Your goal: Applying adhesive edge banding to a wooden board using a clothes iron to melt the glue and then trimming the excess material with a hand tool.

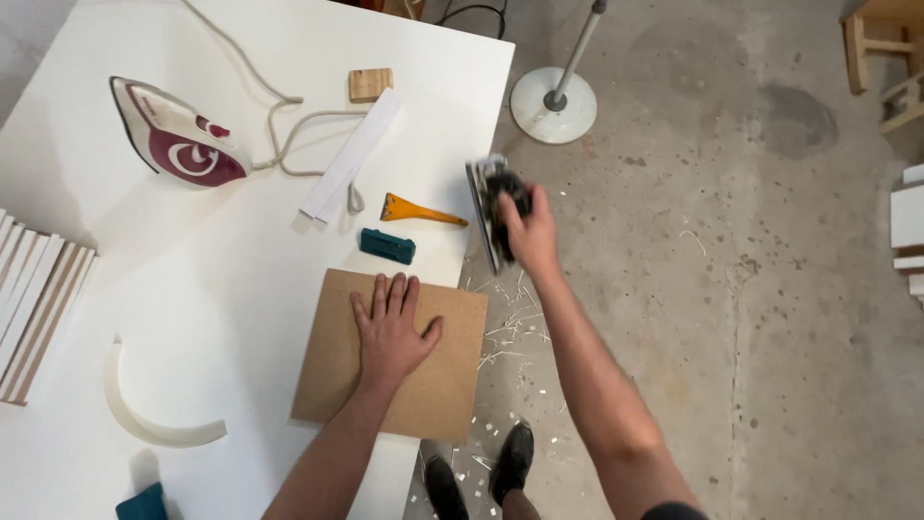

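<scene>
Pressing flat with spread fingers, the left hand (393, 327) pins a square brown particle-board panel (395, 354) to the white worktable (221, 289), near the table's right edge, with the panel's lower right corner hanging a little past that edge. The right hand (527, 231) is closed around a dark hand-held power tool with a flat metal base plate (491, 207), held out just beyond the table edge, above and to the right of the panel and not touching it. The tool is blurred, so I cannot tell just what kind it is or whether it is running. Judging by the pale shavings and small white offcuts (500, 337) scattered on the concrete floor (731, 318) below the table edge, some trimming looks to be done already; the panel's edges show no clear strip from here, so how much is left I cannot say. Lying on the table beyond the panel are a small teal block-shaped tool (388, 246), an orange-handled scraper (419, 211), a long white edging strip (351, 154), a small wooden block (371, 84) and a maroon and white clothes iron (173, 135) with its cord trailing away. A curved white strip (144, 419) lies at the left, and a stack of white boards (34, 299) is cut off by the picture's edge.
</scene>
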